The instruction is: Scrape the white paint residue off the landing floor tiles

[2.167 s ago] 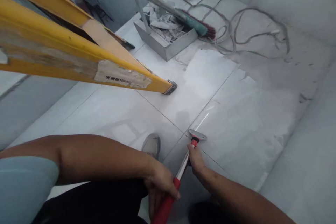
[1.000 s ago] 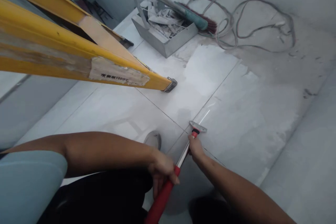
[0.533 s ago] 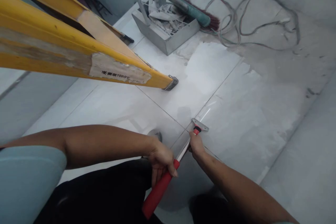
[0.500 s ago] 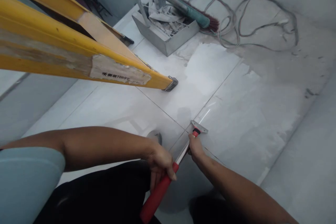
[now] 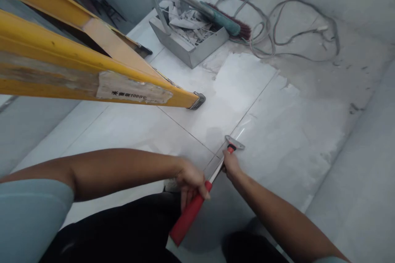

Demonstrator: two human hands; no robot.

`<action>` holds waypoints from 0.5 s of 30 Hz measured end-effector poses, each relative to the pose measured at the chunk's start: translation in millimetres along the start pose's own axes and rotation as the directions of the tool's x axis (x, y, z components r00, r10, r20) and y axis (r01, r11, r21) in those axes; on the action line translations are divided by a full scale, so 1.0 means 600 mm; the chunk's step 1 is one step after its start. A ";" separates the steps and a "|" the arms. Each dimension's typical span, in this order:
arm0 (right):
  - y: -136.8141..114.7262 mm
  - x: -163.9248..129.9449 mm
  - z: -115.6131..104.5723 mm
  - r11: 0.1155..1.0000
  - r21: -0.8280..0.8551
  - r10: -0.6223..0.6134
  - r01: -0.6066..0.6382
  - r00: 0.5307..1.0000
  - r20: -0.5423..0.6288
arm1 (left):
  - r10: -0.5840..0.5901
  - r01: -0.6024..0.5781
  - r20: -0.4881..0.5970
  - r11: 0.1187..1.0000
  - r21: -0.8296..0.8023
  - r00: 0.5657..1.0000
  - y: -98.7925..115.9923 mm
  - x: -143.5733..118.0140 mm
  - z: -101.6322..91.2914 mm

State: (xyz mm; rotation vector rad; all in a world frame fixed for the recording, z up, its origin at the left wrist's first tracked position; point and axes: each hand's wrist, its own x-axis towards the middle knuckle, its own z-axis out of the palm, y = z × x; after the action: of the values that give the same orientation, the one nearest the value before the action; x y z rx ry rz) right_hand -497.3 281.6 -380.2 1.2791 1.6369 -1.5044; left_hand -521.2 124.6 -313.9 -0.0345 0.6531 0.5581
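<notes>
A long-handled scraper (image 5: 217,171) with a red grip, a pale shaft and a flat metal head slants across the lower middle of the view. My left hand (image 5: 191,178) is closed around the upper end of its red grip. Farther down the shaft, my right hand (image 5: 230,163) is wrapped just behind the head. The scraper head (image 5: 235,142) is at the tiled floor (image 5: 191,148), beside a joint between tiles; whether its blade touches cannot be told. A whitish film covers parts of the tiles around it.
A yellow ladder (image 5: 148,80) stands at the left, its foot on the tiles. Behind it is a metal dustpan (image 5: 197,51) full of scraps, with a broom (image 5: 230,24) lying across it. A looped cable (image 5: 271,37) lies near the back wall. A grey wall (image 5: 364,160) borders the right.
The scraper and both hands have shifted slightly up in the view, while the ladder and dustpan appear a little farther left. Both hands keep their grip.
</notes>
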 end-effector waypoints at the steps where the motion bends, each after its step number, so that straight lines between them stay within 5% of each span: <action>1: -0.025 0.015 -0.006 0.999 0.019 -0.028 0.029 0.999 -0.025 | 0.026 -0.025 -0.060 1.000 0.016 0.998 0.019 -0.010 -0.010; 4: -0.105 0.056 -0.026 0.992 0.105 -0.066 0.075 0.994 -0.088 | 0.148 -0.137 -0.260 0.989 0.060 0.954 0.081 -0.049 -0.032; 7: -0.136 0.056 -0.035 0.985 0.156 -0.055 0.071 0.993 -0.105 | 0.241 -0.232 -0.417 0.970 0.075 0.876 0.106 -0.080 -0.016; 9: -0.109 0.030 -0.027 0.986 0.162 -0.037 0.049 0.996 -0.076 | 0.253 -0.246 -0.476 0.966 0.079 0.842 0.087 -0.083 0.016; 15: 0.024 -0.039 0.014 0.995 0.064 0.068 -0.075 0.993 0.098 | 0.001 -0.013 -0.475 1.000 -0.022 0.880 -0.005 -0.044 0.091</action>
State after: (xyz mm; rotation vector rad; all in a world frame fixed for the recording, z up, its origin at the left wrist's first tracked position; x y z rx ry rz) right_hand -477.1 266.3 -367.2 1.2679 1.4759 -1.5646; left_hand -506.0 120.6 -255.4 -0.1979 1.1276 0.5682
